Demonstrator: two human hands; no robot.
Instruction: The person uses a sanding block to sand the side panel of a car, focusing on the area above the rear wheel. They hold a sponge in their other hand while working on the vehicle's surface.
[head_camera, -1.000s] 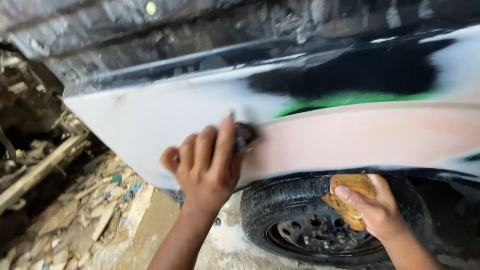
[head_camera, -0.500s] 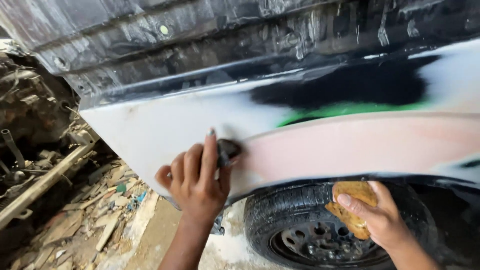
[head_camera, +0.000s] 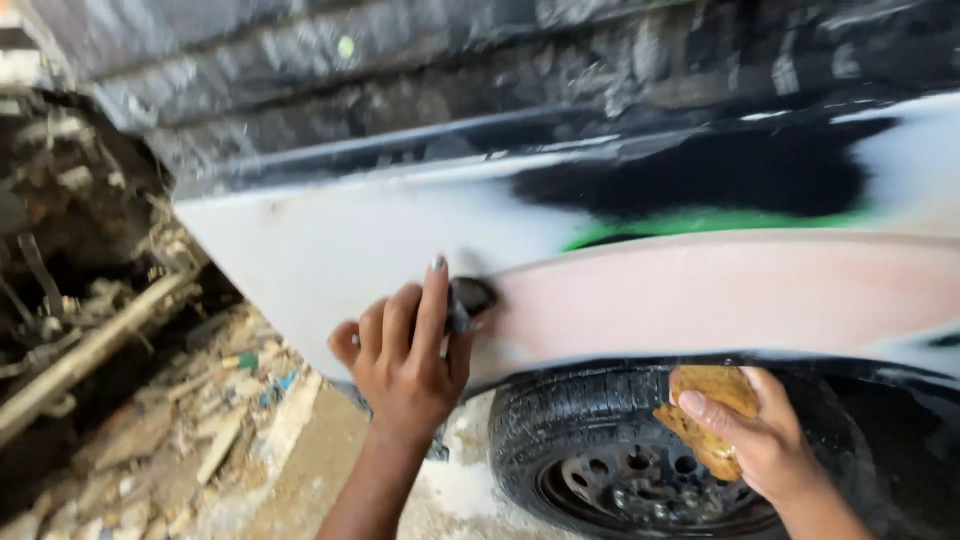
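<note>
My left hand (head_camera: 405, 350) presses a small dark sanding pad (head_camera: 470, 298) flat against a car's side panel (head_camera: 330, 250), at the edge where white primer meets a pinkish filler strip (head_camera: 720, 295) over the wheel arch. Only the pad's tip shows past my fingers. My right hand (head_camera: 755, 435) holds a yellow-brown sponge (head_camera: 710, 400) lower down, in front of the black tyre (head_camera: 560, 430). A black patch (head_camera: 720, 175) and a green streak (head_camera: 720, 222) mark the panel above the filler.
A dark steel wheel rim (head_camera: 620, 490) sits inside the tyre. Scrap wood, debris and metal junk (head_camera: 120, 380) cover the ground at left. White dust lies on the brown floor (head_camera: 300, 480) under the panel.
My left hand with the pad has slid a little along the panel's filler edge, back and forth. The right hand keeps the sponge by the tyre.
</note>
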